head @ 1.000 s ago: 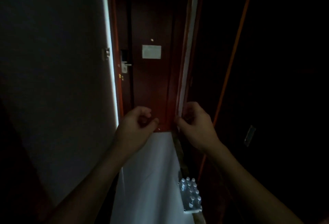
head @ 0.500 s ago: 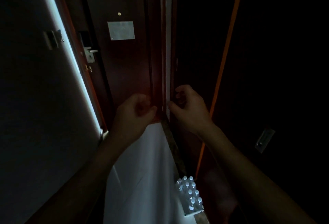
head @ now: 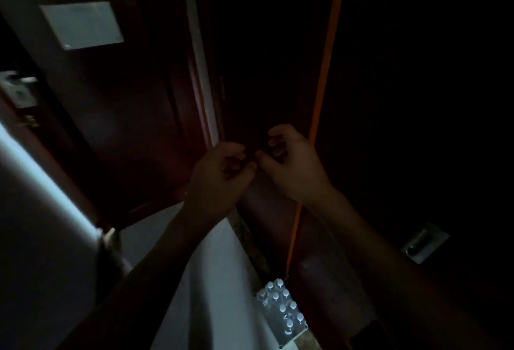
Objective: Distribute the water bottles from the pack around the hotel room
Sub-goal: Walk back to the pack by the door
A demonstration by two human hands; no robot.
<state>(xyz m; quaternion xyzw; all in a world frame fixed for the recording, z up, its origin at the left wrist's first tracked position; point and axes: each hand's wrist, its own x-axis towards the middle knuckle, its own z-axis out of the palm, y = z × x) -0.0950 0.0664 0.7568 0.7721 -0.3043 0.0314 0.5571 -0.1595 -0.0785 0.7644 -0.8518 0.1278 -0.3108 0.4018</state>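
A shrink-wrapped pack of water bottles [head: 282,312] with white caps stands on the pale floor at the bottom centre, against the foot of a dark wall. My left hand [head: 219,175] and my right hand [head: 292,162] are raised well above it, side by side, thumbs almost touching. Both have their fingers curled in and I see nothing held in either. The room is very dark.
A dark red door [head: 116,116] with a white notice [head: 82,25] and a metal handle [head: 18,88] is at the left. A dark panel with a thin orange edge [head: 322,85] and a recessed metal pull [head: 425,242] fills the right. Pale floor [head: 211,280] runs between.
The view has swung right and down, so the door slid left and the bottle pack sits nearer centre. My two hands have come closer together; both stay curled.
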